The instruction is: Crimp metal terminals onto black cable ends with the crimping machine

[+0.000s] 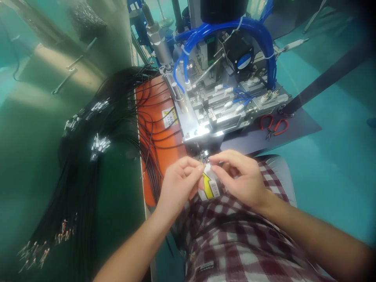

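My left hand (182, 178) is closed in a pinch, thumb against forefinger, with thin yellowish wire ends (201, 161) showing at its fingertips. Facing it, my right hand (242, 174) is also pinched, its fingertips near the same spot; what lies between them is too small to make out. Both hands meet just in front of a metal fixture (205, 154) at the near edge of the machine (211, 113). Below the fingertips is a white label with a yellow arrow (209, 186). The rest of the held wire is hidden behind my left hand.
Black cables (149, 164) run over an orange plate (173, 150) into a large bundle (79, 156) on the left, with metal-tipped and bare copper ends. Blue air hoses (229, 25) arch over the machine. Red-handled pliers (274, 127) lie on the grey plate (302, 125) at right.
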Available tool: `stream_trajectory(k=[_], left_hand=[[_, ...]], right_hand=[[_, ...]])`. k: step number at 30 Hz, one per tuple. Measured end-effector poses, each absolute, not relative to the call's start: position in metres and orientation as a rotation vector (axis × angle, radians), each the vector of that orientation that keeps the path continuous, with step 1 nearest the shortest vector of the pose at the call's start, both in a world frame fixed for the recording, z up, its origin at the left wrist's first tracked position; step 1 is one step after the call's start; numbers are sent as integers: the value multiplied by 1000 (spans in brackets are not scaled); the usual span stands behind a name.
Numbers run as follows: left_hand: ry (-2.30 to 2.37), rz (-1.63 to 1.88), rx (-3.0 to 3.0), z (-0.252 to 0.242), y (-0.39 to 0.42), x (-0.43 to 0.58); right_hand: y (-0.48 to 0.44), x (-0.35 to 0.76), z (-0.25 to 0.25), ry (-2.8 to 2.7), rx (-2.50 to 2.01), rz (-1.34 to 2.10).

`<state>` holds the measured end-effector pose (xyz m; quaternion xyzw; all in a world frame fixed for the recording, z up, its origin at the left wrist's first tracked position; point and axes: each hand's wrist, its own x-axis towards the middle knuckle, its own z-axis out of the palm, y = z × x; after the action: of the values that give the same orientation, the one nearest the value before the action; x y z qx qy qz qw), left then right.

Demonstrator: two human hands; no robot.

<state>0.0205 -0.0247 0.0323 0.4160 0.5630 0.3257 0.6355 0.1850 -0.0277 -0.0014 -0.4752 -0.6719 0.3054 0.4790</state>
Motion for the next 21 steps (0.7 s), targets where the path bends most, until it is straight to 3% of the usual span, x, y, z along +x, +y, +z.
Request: stream_trajectory(k=[9, 21], left_hand=[[1343, 820, 1089, 34, -30, 26], [1301, 900, 882, 29, -29, 24]], right_hand=[[-23, 175, 16, -1283, -1336, 1361], [-30, 168, 10, -1168, -1288, 1358]])
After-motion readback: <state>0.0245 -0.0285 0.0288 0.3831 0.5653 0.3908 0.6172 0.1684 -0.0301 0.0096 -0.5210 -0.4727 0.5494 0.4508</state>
